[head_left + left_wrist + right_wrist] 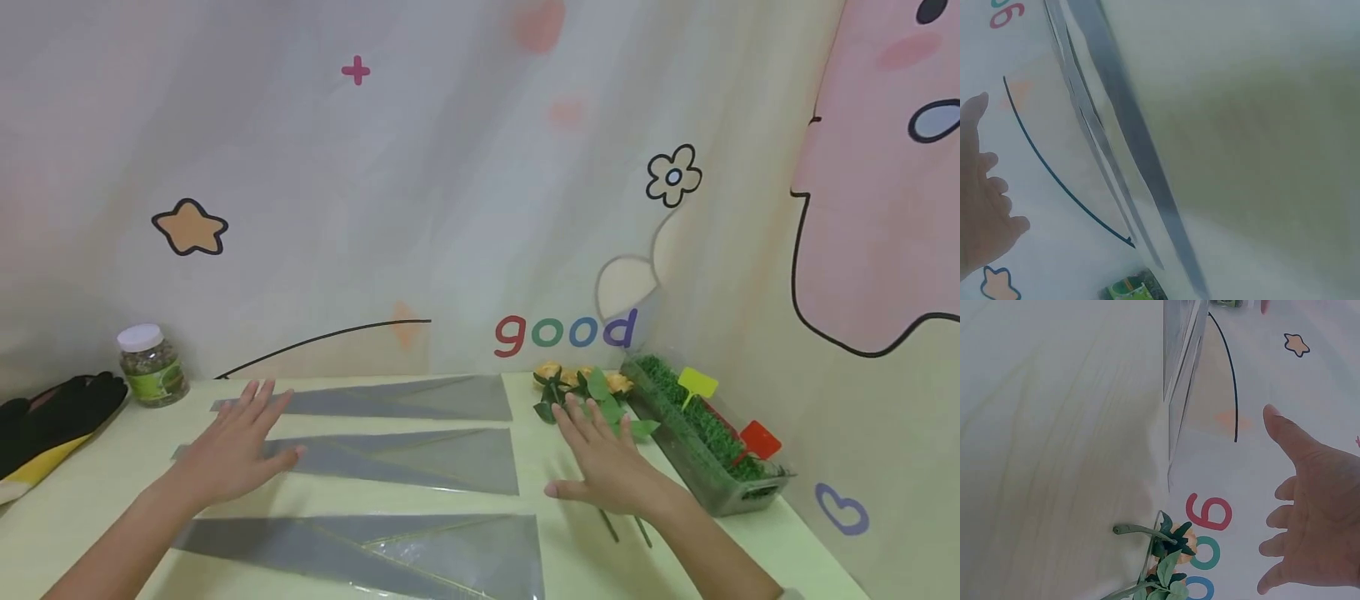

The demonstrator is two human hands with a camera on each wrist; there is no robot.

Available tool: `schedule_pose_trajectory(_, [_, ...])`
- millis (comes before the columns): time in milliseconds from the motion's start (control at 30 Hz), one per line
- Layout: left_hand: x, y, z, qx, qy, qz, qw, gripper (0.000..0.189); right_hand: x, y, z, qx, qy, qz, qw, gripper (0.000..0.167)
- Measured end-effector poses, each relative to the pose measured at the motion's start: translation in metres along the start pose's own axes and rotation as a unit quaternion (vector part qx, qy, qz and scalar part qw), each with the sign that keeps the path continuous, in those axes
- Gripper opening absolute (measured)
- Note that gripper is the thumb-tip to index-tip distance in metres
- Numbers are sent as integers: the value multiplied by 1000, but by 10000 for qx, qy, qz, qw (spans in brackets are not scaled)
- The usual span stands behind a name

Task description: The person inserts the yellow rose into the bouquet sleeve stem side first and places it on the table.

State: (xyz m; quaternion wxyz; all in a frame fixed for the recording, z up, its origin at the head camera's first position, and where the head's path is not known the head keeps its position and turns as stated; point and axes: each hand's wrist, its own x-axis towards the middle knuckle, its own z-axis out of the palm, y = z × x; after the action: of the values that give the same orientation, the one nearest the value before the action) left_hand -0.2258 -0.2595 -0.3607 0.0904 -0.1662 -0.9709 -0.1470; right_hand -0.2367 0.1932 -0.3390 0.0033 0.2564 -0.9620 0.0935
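Observation:
Both hands are held out above the table with fingers straight and nothing in them. My left hand [236,450] hovers over the narrow ends of two flat grey plastic sleeves, the far one [450,400] and the middle one [450,458]. A third such sleeve [450,550], tapered and marked with thin gold lines, lies nearest me. My right hand [611,467] is over the stems of several artificial yellow-orange roses [549,371] with green leaves, partly hiding them. In the right wrist view the rose stems [1138,530] lie on the table, apart from the spread fingers.
A clear plastic box [731,500] of green artificial grass, with a yellow tag [697,382] and a red tag [761,439], stands along the right. At the back left is a white-lidded jar [153,367], beside black and yellow gloves [63,417]. A printed curtain [337,192] hangs behind.

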Motion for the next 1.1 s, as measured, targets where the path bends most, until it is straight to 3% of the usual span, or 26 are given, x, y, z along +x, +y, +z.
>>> schedule_pose_trajectory(267, [53, -1, 16, -332, -267, -91, 9991, 79, 1, -2, 4, -1, 0, -25, 10000, 95])
schedule_pose_trajectory(533, [86, -7, 36, -406, -382, -252, 9981, 74, 1, 0, 9, 51, -8, 14, 10000, 95])
schedule_pose_trajectory(867, [109, 7, 44, -953, -564, -535, 9924, 66, 5, -1, 11, 85, 37, -73, 9999, 96])
schedule_pose_trajectory(1100, [118, 16, 60, -656, -772, -646, 9928, 65, 3, 0, 13, 160, 23, 34, 9999, 95])
